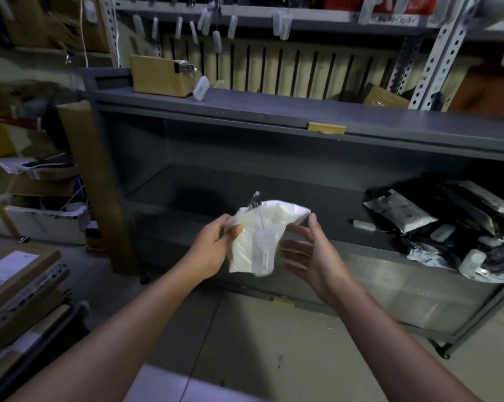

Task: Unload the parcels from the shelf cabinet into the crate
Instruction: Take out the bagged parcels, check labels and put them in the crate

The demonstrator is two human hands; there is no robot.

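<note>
A white plastic-wrapped parcel (256, 227) with a dangling white tag is held in front of the grey shelf cabinet (245, 111). My left hand (213, 248) grips the parcel's left edge, thumb on top. Just right of the parcel is my right hand (306, 256), its fingers spread and loosely bent, one fingertip touching the upper right corner. More parcels in black and silver bags (448, 227) lie heaped on the cabinet's lower shelf at the right. The left part of that shelf is bare. No crate can be made out for certain.
A cardboard box (161, 75) and a second one (384, 98) sit on the cabinet top. A tall cardboard sheet (94, 181) leans against the cabinet's left side. Stacked flat boxes (15, 285) stand at the lower left, and white tags hang from the rack above.
</note>
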